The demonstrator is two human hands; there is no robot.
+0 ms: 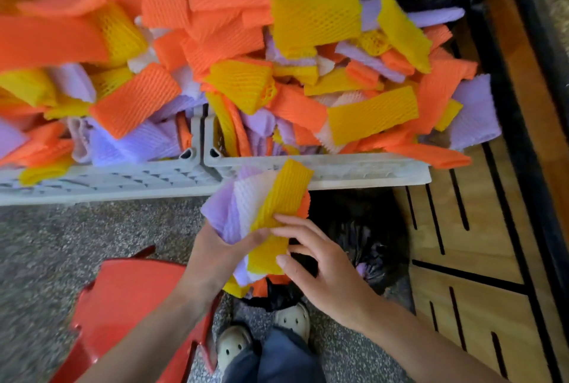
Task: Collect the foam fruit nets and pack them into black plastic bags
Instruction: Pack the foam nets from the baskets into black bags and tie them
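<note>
A bundle of foam fruit nets point(261, 216), with purple, white, yellow and orange pieces layered together, sits just in front of the near rim of the crates, above the floor. The left hand point(215, 255) grasps this bundle from below, its fingers curled round the purple and yellow pieces. The right hand point(321, 267) is unclenched, with its stretched fingertips point(281, 259) touching the yellow net at the front of the bundle. Just beside and below the hands lies a crumpled black plastic bag point(368, 236), a bit of purple net showing in it. Behind, 2 pale grey crates point(354, 171) stand side by side, heaped with a loose pile of nets point(234, 44) in the same colours. A red plastic stool point(123, 305) stands on the speckled floor point(77, 235) at the left, and slatted wooden panels point(462, 228) lie at the right.
</note>
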